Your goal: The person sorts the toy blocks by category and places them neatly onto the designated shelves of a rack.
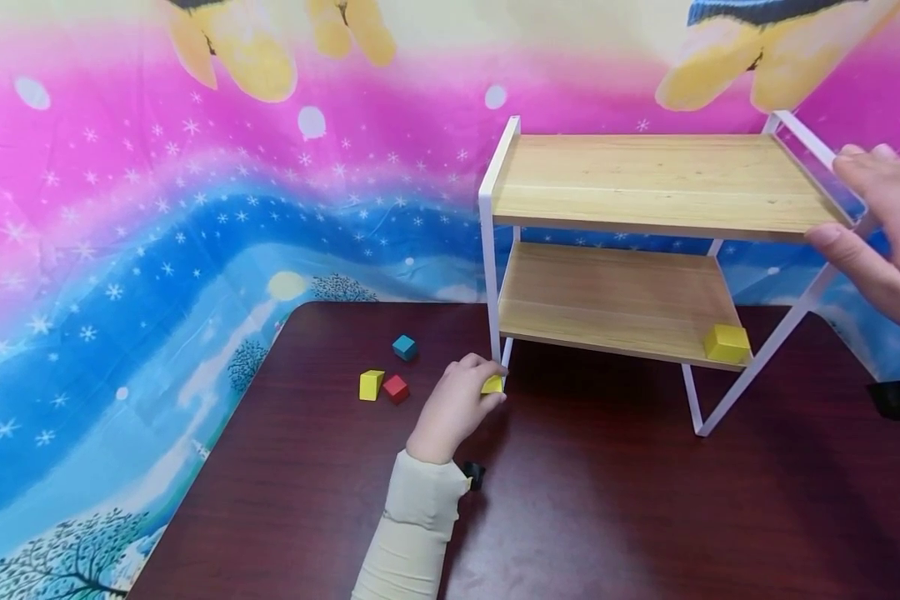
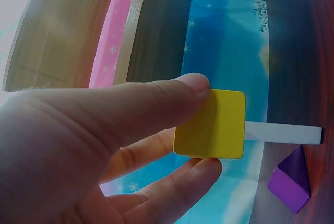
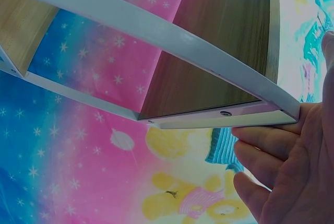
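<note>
My left hand (image 1: 456,408) pinches a yellow block (image 2: 219,125) between thumb and fingers, beside the left front leg of a two-tier wooden shelf (image 1: 667,179) with a white metal frame. Spread over the shelf's upper right corner, my right hand (image 1: 896,237) touches the white frame with its fingers extended. In the right wrist view, the fingers lie against the frame's corner (image 3: 289,106). Another yellow block (image 1: 726,343) sits at the right end of the lower board. A purple block (image 2: 292,179) stands near the leg's foot; my left hand hides it in the head view.
On the dark red table (image 1: 307,500), left of my left hand, lie a yellow block (image 1: 370,385), a red block (image 1: 396,389) and a teal block (image 1: 404,347). A printed cloth (image 1: 195,167) hangs behind the table and down its left side.
</note>
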A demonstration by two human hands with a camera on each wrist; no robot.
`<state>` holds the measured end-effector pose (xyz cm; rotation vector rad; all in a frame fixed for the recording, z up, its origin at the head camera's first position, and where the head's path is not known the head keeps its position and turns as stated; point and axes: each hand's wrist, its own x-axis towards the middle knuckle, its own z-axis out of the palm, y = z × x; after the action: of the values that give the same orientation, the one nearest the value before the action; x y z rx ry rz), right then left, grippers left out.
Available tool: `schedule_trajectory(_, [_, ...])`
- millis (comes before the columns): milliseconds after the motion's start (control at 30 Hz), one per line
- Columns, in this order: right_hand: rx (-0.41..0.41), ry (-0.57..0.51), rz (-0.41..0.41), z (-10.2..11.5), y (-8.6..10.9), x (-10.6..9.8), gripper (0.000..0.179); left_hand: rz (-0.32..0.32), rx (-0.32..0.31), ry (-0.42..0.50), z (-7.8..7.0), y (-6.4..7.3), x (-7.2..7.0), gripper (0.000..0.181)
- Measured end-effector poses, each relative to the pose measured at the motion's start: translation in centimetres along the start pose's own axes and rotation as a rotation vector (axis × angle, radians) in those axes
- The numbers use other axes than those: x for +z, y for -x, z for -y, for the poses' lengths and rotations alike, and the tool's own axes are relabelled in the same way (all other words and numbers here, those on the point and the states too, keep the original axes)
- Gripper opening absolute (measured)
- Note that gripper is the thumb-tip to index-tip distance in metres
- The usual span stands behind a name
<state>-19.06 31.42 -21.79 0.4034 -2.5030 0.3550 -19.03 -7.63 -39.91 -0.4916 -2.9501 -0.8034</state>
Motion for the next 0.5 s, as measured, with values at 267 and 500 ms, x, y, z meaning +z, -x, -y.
schedule_trajectory(267, [-0.004,0.006,0.024,0.1,-0.08,-0.35,0.082,-0.006,0.028,-0.004,-0.65,0.01,0.2,0.035])
schedule_trajectory(500, [0.001,0.029,0.052,0.0,0.02,-0.63,0.083,-0.015,0.049,-0.007,-1.1,0.12,0.31,0.034])
